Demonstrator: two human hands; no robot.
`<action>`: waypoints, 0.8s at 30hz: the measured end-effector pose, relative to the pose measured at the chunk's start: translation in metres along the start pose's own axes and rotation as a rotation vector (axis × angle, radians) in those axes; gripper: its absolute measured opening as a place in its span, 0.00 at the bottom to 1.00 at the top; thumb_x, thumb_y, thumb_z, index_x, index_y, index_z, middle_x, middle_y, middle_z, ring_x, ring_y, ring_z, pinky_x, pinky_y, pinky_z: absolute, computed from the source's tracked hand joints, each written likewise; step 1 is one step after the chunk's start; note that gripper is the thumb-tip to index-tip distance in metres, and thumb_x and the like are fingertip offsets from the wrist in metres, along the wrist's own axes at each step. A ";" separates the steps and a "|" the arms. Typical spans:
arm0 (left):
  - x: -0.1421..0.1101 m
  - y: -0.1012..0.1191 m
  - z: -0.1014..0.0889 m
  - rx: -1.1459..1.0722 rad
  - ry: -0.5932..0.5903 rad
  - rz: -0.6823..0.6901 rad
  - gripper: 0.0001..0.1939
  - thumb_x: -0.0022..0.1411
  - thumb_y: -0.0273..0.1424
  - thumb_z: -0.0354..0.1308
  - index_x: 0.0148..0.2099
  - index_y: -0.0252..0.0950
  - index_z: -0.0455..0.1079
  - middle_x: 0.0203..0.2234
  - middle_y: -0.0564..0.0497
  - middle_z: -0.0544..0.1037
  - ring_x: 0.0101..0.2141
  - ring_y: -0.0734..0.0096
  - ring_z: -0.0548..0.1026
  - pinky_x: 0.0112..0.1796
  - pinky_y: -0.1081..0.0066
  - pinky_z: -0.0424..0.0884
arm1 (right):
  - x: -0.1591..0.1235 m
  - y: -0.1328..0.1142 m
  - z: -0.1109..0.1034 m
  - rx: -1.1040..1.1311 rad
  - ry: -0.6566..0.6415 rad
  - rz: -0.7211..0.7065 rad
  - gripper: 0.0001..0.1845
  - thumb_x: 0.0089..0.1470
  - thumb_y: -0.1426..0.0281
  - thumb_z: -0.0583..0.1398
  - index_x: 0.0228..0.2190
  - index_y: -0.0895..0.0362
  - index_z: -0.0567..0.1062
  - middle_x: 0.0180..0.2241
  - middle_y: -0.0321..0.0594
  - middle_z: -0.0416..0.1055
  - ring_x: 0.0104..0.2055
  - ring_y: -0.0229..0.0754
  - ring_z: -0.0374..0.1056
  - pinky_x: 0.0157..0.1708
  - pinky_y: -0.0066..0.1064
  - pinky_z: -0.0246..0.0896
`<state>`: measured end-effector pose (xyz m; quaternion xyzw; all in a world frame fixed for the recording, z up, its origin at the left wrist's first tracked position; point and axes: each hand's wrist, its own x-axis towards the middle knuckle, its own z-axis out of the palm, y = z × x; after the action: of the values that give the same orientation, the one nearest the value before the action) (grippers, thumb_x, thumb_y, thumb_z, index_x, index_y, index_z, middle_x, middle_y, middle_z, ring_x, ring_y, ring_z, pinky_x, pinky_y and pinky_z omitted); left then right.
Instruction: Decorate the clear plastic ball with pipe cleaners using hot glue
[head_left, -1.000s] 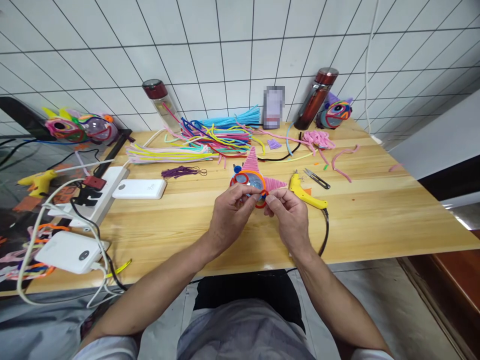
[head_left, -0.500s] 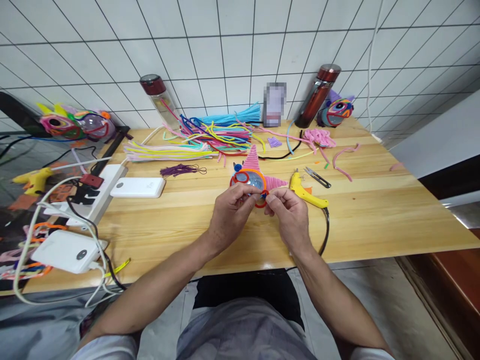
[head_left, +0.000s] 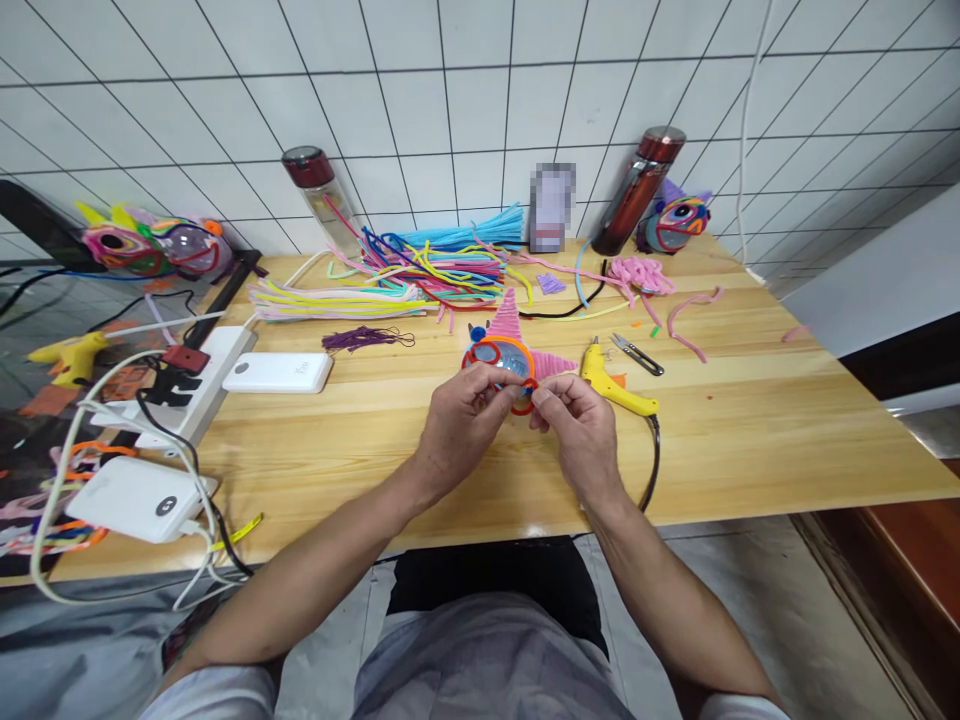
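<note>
In the head view a small craft figure stands at the middle of the table, clear and round, trimmed with orange and red pipe cleaner. Two pink pointed pieces stick out from it, and a dark blue pompom sits at its upper left. My left hand pinches a small red pipe cleaner loop with a bit of blue inside, right in front of the figure. The thumb and fingers of my right hand close on the loop's right side. My fingers partly hide loop and figure.
A yellow glue gun and thread snips lie to the right. Behind are bundled pipe cleaners, a purple cord bundle, a glass bottle and a red flask. White power banks and cables occupy the left.
Both hands keep the same pinch at the red loop, with hardly any motion. The whole view has shifted very slightly.
</note>
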<state>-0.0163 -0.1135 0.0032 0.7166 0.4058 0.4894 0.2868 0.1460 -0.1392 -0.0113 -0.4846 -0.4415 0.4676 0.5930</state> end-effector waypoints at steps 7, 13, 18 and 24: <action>0.004 0.002 -0.006 0.116 -0.068 0.172 0.07 0.68 0.25 0.63 0.47 0.39 0.78 0.38 0.48 0.84 0.37 0.68 0.80 0.41 0.67 0.77 | 0.002 0.000 -0.001 0.012 -0.005 0.023 0.11 0.55 0.60 0.69 0.30 0.53 0.77 0.22 0.30 0.72 0.23 0.36 0.65 0.27 0.30 0.63; 0.001 -0.003 -0.006 0.284 -0.164 0.295 0.19 0.62 0.26 0.67 0.54 0.40 0.71 0.46 0.45 0.82 0.47 0.58 0.80 0.49 0.58 0.77 | 0.003 -0.001 -0.001 0.017 -0.025 0.038 0.10 0.53 0.61 0.69 0.28 0.53 0.77 0.21 0.30 0.71 0.23 0.36 0.64 0.27 0.30 0.63; -0.001 -0.010 -0.001 0.335 -0.128 0.308 0.14 0.66 0.26 0.65 0.52 0.40 0.70 0.44 0.46 0.82 0.45 0.59 0.80 0.47 0.60 0.77 | 0.002 -0.001 0.000 -0.009 -0.032 0.036 0.11 0.53 0.60 0.69 0.28 0.53 0.77 0.22 0.29 0.68 0.23 0.36 0.61 0.27 0.30 0.61; -0.002 -0.011 0.000 0.337 -0.097 0.293 0.19 0.65 0.29 0.68 0.56 0.39 0.70 0.45 0.44 0.82 0.45 0.58 0.80 0.46 0.60 0.77 | 0.003 0.002 -0.001 0.012 -0.036 0.033 0.10 0.53 0.61 0.68 0.28 0.53 0.76 0.22 0.29 0.69 0.24 0.36 0.61 0.28 0.30 0.60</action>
<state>-0.0201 -0.1095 -0.0068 0.8283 0.3590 0.4164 0.1081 0.1473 -0.1366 -0.0133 -0.4795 -0.4413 0.4886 0.5802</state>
